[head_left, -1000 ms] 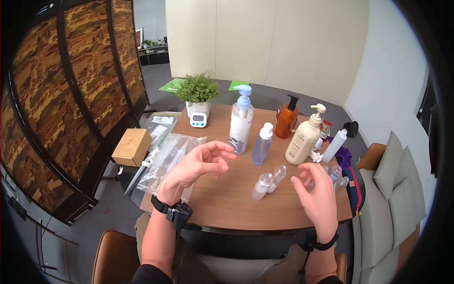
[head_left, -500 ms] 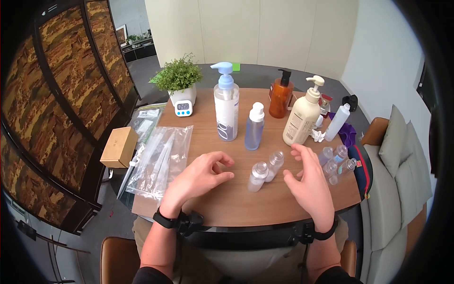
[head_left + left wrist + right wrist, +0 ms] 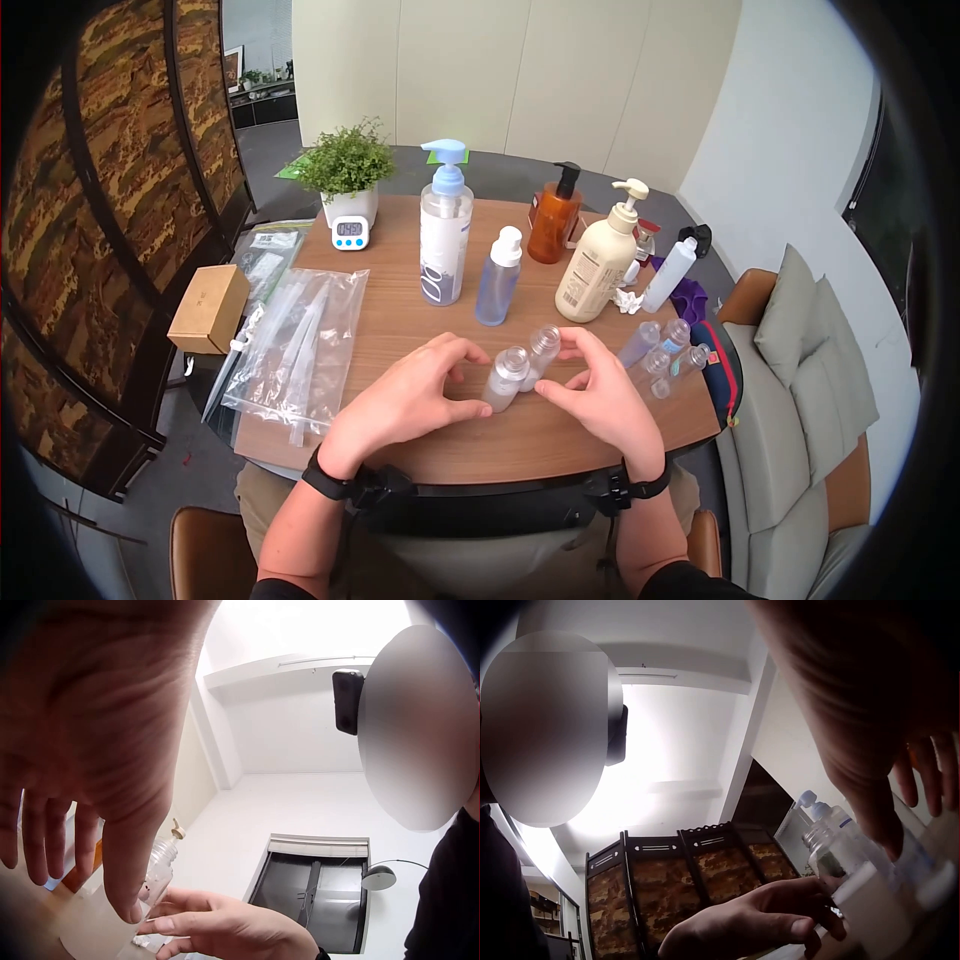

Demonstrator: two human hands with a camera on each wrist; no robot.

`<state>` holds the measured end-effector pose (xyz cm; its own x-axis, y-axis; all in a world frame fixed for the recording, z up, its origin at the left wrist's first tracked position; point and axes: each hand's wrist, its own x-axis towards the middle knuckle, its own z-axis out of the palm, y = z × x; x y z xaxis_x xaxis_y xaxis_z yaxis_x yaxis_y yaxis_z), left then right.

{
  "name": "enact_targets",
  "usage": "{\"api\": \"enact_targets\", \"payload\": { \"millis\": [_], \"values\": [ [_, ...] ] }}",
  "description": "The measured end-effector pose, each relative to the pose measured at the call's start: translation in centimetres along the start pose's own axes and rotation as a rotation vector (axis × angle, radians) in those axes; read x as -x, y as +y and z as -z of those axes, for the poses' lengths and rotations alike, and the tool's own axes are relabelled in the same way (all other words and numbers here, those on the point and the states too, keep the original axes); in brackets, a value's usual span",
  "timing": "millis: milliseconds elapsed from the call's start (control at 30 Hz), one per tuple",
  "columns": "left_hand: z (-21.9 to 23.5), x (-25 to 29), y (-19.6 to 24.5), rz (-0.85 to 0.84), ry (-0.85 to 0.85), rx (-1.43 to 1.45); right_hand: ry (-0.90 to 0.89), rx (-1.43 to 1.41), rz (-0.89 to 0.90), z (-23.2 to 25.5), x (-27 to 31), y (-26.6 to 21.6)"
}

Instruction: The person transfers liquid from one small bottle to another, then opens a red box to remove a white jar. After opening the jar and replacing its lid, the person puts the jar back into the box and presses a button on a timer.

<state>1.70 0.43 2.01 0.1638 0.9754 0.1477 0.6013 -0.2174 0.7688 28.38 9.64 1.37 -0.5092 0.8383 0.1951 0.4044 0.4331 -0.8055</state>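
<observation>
Two small clear bottles without caps, a left one [image 3: 505, 382] and a right one [image 3: 544, 350], stand close together on the wooden table [image 3: 400, 455]. My left hand [image 3: 408, 395] is beside the left bottle, fingers spread and thumb tip right at its lower side. On the other side, my right hand [image 3: 608, 400] has its thumb and fingers spread about the right bottle. The left wrist view shows a straight thumb [image 3: 127, 862] overlapping clear plastic. In the right wrist view, a bottle neck [image 3: 823, 838] rises between the hands.
Behind stand a blue-topped pump bottle [image 3: 445, 245], a small bluish bottle [image 3: 498, 285], an amber pump bottle [image 3: 553, 225] and a cream one [image 3: 598, 265]. Several small bottles [image 3: 658, 360] are at right. A plastic bag [image 3: 335, 320] lies left, near a timer [image 3: 350, 233] and plant [image 3: 350, 165].
Both hands have come down and inward to the two small bottles, the right one moving left to the right bottle. The head view has shifted. The bottles keep their places on the table.
</observation>
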Motion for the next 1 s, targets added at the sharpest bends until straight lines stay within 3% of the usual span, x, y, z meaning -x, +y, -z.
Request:
{"api": "enact_targets", "payload": {
  "millis": [267, 500, 700, 800, 1000],
  "values": [
    [-1.6, -0.7, -0.3, -0.096, 0.112, -0.032, 0.031, 0.027, -0.024, -0.2, 0.0, -0.9],
    [-1.8, -0.8, 0.2, -0.076, 0.114, -0.056, 0.076, 0.029, 0.025, -0.9, 0.1, -0.7],
    [-2.2, -0.8, 0.3, -0.073, 0.137, -0.099, 0.036, -0.018, 0.045, -1.7, -0.4, -1.0],
    [-2.5, -0.8, -0.2, -0.153, 0.181, -0.103, -0.001, -0.064, 0.017, -1.3, -0.1, -1.4],
    [-2.8, -0.6, 2.0, 0.04, 0.059, -0.055, -0.037, 0.102, -0.024, 1.1, 1.1, -1.9]
  ]
}}
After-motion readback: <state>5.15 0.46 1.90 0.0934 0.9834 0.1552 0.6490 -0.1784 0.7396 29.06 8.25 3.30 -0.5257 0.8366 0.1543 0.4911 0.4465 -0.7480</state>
